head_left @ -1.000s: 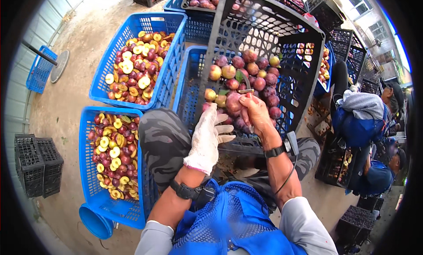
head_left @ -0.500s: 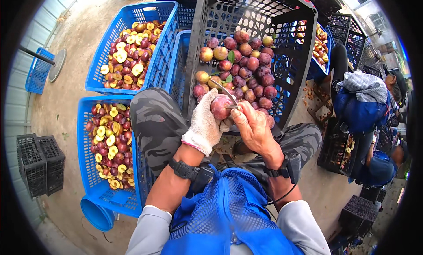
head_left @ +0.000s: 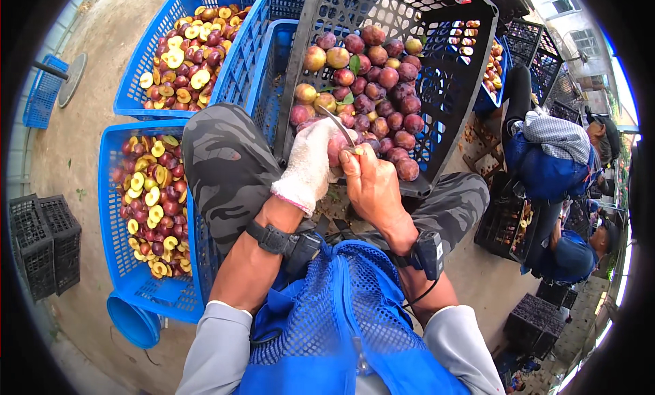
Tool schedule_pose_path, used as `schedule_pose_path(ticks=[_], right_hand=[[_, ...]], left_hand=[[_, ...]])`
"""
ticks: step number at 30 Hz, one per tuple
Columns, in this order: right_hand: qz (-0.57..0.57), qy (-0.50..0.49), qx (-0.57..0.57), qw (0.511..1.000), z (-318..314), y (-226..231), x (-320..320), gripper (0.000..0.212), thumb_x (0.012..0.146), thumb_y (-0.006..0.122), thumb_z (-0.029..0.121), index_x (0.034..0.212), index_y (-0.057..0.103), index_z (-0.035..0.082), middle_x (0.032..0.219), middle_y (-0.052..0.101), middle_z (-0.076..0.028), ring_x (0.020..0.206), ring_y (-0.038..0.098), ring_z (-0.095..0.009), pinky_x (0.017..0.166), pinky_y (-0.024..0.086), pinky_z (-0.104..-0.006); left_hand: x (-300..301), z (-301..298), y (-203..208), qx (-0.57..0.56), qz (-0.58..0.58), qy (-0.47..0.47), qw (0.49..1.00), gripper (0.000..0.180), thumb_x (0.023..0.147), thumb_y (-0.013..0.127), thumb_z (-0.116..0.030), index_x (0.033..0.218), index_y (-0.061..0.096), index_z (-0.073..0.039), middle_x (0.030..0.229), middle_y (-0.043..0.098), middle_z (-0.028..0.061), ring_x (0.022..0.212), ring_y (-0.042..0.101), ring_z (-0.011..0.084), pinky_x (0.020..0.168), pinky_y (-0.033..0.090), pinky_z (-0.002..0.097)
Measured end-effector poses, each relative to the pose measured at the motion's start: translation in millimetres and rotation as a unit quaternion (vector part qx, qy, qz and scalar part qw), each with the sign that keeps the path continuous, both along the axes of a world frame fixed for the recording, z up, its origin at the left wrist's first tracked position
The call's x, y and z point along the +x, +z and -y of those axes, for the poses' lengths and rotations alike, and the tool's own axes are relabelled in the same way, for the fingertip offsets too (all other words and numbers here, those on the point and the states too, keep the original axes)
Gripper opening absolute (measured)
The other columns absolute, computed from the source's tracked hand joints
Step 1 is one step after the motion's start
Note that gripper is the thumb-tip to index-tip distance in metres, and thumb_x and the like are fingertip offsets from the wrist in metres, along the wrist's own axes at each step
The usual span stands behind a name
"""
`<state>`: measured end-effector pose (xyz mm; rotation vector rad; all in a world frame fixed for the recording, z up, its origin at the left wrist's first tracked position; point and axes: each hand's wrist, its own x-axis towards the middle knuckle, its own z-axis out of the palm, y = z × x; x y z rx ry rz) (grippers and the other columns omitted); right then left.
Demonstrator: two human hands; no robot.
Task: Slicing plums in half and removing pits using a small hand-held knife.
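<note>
1. Hands close together over the fruit: the gloved left hand [head_left: 307,164] clasps 1 plum [head_left: 336,149] while the bare right hand [head_left: 375,190] grips a knife [head_left: 337,124] against it.
2. Largely hidden by glove and fingers, the plum is held at the near left corner of a black crate [head_left: 299,60].
3. The thin blade points forward and to the left, close by the glove. Good work here would seem to call for a firm left grip, gloved fingertips tucked clear of the edge, and a right thumb braced on the fruit. Turning the plum into the blade looks safer than forcing the cut; a slip would run toward the glove.
4. Inside the black crate, whole plums [head_left: 387,77] lie heaped, most red to purple and a few yellowish, with green leaves [head_left: 354,64] among them. A blue crate [head_left: 263,64] shows past its left side.
5. Left of the knees, 2 more crates hold cut plums, yellow flesh showing: a near blue crate [head_left: 153,298] and a far blue crate [head_left: 235,71].
6. Beside the near one stands a blue bucket [head_left: 133,320]; farther left are 2 black stacks of crates [head_left: 31,238].
</note>
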<state>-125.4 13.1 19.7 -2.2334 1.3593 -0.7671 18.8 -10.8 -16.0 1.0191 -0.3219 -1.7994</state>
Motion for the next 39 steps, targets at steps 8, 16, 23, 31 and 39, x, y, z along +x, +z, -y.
schedule_pose_path(ticks=[8,16,23,31,39], right_hand=[[0.192,-0.065,0.394,0.896,-10.7,47.7,-10.6,0.021,0.106,0.053,0.024,0.096,0.057,0.006,0.063,0.056,-0.015,0.054,0.056,-0.032,0.050,0.045,-0.0369],[-0.205,0.073,-0.168,0.962,15.3,32.2,-44.4,0.016,0.099,0.063,0.021,0.098,0.059,0.005,0.072,0.064,-0.014,0.064,0.066,-0.035,0.053,0.051,-0.0448],[0.200,-0.065,0.237,0.949,-21.2,48.8,-40.0,0.027,0.108,0.053,0.024,0.094,0.059,0.001,0.065,0.052,-0.005,0.057,0.045,-0.014,0.054,0.041,-0.0347],[0.193,-0.048,0.130,0.972,-43.5,27.7,-15.4,0.018,0.106,0.054,0.017,0.101,0.059,0.000,0.071,0.054,-0.018,0.058,0.052,-0.035,0.057,0.044,-0.0403],[0.181,-0.073,0.118,0.974,-47.4,28.2,-24.4,0.019,0.107,0.054,0.019,0.107,0.061,0.001,0.070,0.054,-0.012,0.057,0.052,-0.025,0.058,0.044,-0.0360]], left_hand=[[-13.1,-5.2,20.5,0.058,-0.123,0.007,0.991,0.036,0.101,0.050,-0.037,0.102,0.070,-0.006,0.087,0.068,0.0047,0.073,0.063,0.0141,0.062,0.049,0.0275],[3.8,-18.0,10.7,0.039,-0.290,-0.047,0.955,0.029,0.102,0.051,-0.030,0.112,0.063,-0.006,0.099,0.071,0.0057,0.078,0.068,0.0145,0.054,0.052,0.0236],[1.7,-7.5,21.6,0.043,-0.344,-0.015,0.938,0.052,0.099,0.054,-0.053,0.109,0.065,-0.004,0.089,0.070,0.0112,0.078,0.068,0.0244,0.067,0.056,0.0359],[-11.6,-6.8,34.3,0.039,-0.234,0.072,0.969,0.054,0.103,0.050,-0.054,0.112,0.062,-0.002,0.092,0.066,0.0090,0.085,0.064,0.0236,0.076,0.052,0.0389],[-13.5,-10.2,28.2,-0.074,-0.238,0.097,0.964,0.044,0.107,0.047,-0.048,0.110,0.063,-0.007,0.098,0.066,0.0068,0.089,0.064,0.0237,0.078,0.053,0.0387]])
